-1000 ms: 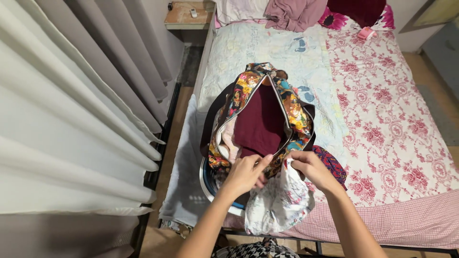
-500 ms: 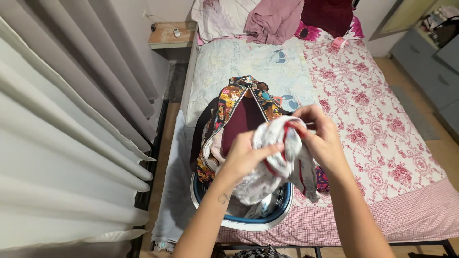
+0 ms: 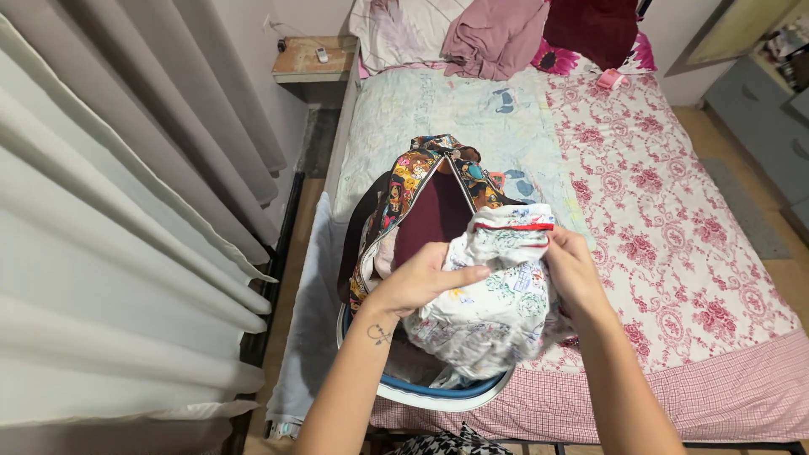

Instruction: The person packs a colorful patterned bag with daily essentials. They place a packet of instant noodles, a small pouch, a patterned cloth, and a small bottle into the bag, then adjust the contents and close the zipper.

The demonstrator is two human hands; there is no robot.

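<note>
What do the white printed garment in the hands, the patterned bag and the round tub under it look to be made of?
Garment: soft, thin woven or knit cloth, matte; it bunches and creases between the left hand and right hand, with a red trim edge. Bag: looks like coated, slightly glossy printed fabric, though the coating is uncertain. Tub: probably plastic, with a smooth, rigid blue-and-white rim.

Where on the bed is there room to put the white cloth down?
The rose-print sheet right of the open colourful bag lies bare. So does the pale sheet between bag and pillows. It is crowded near the bed's foot: bag, blue-rimmed basin, and both hands bunching the white printed cloth.
</note>
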